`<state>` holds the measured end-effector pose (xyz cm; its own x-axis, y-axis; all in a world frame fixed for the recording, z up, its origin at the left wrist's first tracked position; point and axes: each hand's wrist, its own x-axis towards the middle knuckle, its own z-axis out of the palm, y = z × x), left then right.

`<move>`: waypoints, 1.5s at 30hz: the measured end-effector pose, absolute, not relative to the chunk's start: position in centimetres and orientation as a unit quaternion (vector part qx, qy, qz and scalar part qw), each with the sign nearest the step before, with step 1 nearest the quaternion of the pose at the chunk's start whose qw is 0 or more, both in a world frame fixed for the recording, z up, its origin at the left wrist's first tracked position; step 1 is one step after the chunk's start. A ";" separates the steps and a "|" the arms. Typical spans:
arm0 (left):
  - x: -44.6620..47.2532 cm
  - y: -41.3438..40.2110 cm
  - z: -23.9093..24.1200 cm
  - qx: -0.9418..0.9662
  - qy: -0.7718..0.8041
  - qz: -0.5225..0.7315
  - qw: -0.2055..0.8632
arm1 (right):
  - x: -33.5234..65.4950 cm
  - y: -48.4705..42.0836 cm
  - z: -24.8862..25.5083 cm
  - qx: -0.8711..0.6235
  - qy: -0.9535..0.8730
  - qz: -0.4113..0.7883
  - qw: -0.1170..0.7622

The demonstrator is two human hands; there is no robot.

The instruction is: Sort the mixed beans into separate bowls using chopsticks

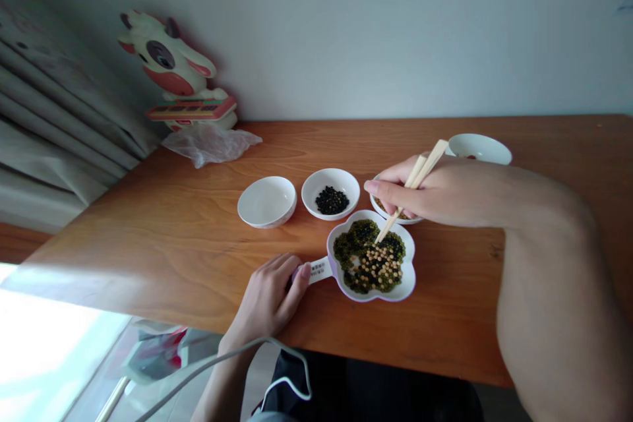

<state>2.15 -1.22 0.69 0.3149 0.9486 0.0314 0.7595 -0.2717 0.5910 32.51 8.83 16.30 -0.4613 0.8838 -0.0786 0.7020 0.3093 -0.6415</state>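
Observation:
A flower-shaped white dish (pixel 408 277) with a short handle sits on the wooden table (pixel 173 237); it holds mixed green, black and yellow beans. My left hand (pixel 270 293) grips the handle. My right hand (pixel 430 191) pinches a pair of wooden chopsticks (pixel 413 188), whose tips dip into the beans in the dish. Behind it stand an empty white bowl (pixel 267 201), a white bowl of black beans (pixel 330 193), and a bowl of brownish beans (pixel 395 214) mostly hidden by my right hand.
Another white bowl (pixel 479 148) stands at the back right. A cow-shaped toy (pixel 173 72) and a crumpled clear plastic bag (pixel 210 143) sit at the back left by the wall. Curtains (pixel 54 119) hang on the left. A white cable (pixel 237 359) runs below the table edge.

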 end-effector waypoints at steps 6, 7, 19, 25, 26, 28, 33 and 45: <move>2.3 -1.2 1.0 0.780 0.542 0.197 0.243 | 33.4 7.5 16.2 -0.458 -0.840 0.270 0.108; 2.3 -1.2 1.0 0.780 0.542 0.197 0.243 | 34.0 7.4 15.7 -0.456 -0.839 0.263 0.138; 2.3 -1.1 1.0 0.785 0.544 0.196 0.223 | 38.1 6.1 6.5 -0.412 -0.599 0.529 0.438; 2.3 -1.1 0.9 0.783 0.547 0.197 0.222 | 36.6 5.6 5.6 -0.368 -0.568 0.575 0.459; 2.3 -1.1 0.9 0.783 0.547 0.197 0.220 | 36.4 5.5 5.5 -0.367 -0.572 0.576 0.453; 2.4 -1.2 1.0 0.785 0.547 0.195 0.215 | 36.3 5.3 5.3 -0.381 -0.594 0.566 0.427; 2.4 -1.2 1.1 0.785 0.548 0.193 0.213 | 37.0 5.1 5.2 -0.392 -0.648 0.521 0.392; 2.5 -1.3 1.2 0.782 0.546 0.200 0.223 | 36.8 4.5 4.7 -0.349 -0.727 0.475 0.351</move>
<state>2.48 -1.30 1.20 0.3233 0.9439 0.0680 0.7655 -0.3031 0.5676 36.77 4.49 4.66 -0.5099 0.8413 0.1797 0.1728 0.3048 -0.9366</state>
